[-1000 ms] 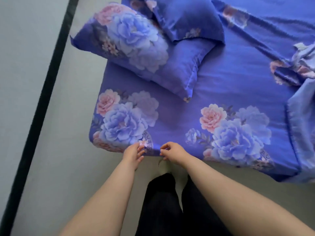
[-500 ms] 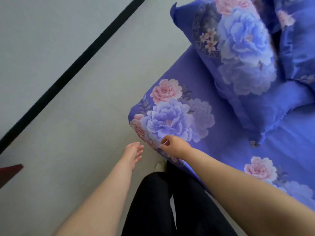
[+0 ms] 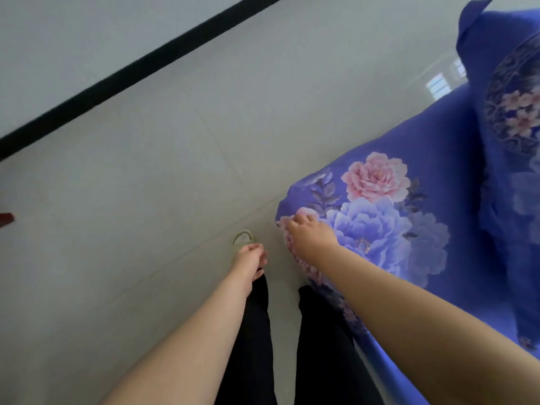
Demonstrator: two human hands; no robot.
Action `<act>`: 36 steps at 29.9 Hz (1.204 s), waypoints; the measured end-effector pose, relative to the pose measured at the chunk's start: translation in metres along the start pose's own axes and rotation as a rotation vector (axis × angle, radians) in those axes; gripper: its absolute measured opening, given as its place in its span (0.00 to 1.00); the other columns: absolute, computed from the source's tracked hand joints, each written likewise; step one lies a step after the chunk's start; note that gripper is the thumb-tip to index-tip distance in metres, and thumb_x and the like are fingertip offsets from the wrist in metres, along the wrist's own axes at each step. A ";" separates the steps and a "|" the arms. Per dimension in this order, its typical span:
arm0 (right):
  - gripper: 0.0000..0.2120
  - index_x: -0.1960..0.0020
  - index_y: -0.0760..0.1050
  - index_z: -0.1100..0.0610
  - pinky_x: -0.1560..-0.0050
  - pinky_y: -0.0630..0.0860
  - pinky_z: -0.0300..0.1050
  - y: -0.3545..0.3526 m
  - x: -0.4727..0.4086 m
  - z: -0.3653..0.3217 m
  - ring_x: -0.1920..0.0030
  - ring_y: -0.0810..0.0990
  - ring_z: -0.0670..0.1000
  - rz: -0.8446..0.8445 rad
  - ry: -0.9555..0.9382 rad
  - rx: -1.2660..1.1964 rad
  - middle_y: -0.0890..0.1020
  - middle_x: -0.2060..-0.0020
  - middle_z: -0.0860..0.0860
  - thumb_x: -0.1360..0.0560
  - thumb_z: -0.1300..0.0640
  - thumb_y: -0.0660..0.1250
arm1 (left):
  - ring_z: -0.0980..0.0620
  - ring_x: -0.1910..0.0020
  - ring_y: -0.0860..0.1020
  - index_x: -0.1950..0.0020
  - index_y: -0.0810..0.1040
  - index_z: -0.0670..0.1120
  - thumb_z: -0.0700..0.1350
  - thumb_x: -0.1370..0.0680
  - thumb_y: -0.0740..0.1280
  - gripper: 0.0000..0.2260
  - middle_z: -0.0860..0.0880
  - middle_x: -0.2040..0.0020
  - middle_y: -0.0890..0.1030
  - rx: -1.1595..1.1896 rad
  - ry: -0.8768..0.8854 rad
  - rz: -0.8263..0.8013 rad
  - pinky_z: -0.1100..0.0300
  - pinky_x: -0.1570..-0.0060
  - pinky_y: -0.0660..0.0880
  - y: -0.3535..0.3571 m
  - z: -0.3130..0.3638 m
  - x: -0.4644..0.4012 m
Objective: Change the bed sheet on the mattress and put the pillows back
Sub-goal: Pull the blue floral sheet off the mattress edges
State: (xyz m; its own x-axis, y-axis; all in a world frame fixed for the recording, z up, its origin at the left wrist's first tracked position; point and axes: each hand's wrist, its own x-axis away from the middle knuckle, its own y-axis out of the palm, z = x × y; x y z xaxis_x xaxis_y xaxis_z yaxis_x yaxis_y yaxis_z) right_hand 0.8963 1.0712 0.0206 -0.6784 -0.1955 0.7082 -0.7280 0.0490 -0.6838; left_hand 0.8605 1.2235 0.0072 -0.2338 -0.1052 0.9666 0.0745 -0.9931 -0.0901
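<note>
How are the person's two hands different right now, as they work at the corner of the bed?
The right hand rests on the flowered blue sheet at the mattress corner, fingers curled onto the fabric; the left hand touches no bedding. The right hand reaches further forward; the left hand hangs lower, over the grey floor near the person's leg, fingers loosely curled. Both are bare.

Pale tiled floor (image 3: 146, 217) everywhere, black baseboard strip (image 3: 140, 68) running toward eleven o'clock. Greenish slipper (image 3: 243, 237) at six, dark red bit (image 3: 5, 219) at nine.
</note>
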 end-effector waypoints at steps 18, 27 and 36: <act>0.12 0.60 0.78 0.58 0.47 0.66 0.52 0.014 -0.050 0.048 0.61 0.77 0.58 0.493 -0.270 0.115 0.77 0.64 0.54 0.35 0.49 0.65 | 0.51 0.31 0.67 0.29 0.69 0.42 0.43 0.16 0.52 0.17 0.47 0.29 0.70 -0.216 0.136 -0.209 0.60 0.31 0.60 0.037 0.042 -0.079; 0.11 0.50 0.70 0.56 0.33 0.65 0.58 0.026 0.029 0.123 0.54 0.73 0.57 0.629 -0.323 -0.112 0.77 0.58 0.56 0.31 0.57 0.63 | 0.52 0.44 0.79 0.39 0.77 0.46 0.63 0.27 0.66 0.25 0.46 0.42 0.81 -0.237 0.092 -0.312 0.58 0.42 0.74 0.101 0.046 -0.070; 0.12 0.51 0.80 0.56 0.31 0.63 0.56 0.035 0.001 0.092 0.52 0.77 0.56 0.634 -0.245 -0.088 0.79 0.56 0.52 0.33 0.57 0.65 | 0.38 0.46 0.77 0.45 0.76 0.34 0.48 0.17 0.54 0.19 0.35 0.46 0.79 -0.556 0.261 0.268 0.54 0.52 0.70 0.046 0.035 -0.067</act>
State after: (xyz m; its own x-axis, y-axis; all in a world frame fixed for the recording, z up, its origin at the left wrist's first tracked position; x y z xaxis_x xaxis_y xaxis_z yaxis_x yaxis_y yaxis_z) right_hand 0.8796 0.9826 -0.0187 -0.9418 -0.3182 0.1088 -0.2103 0.3048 -0.9289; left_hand 0.9133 1.1869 -0.0538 -0.5091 -0.2911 0.8100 -0.3315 -0.8022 -0.4966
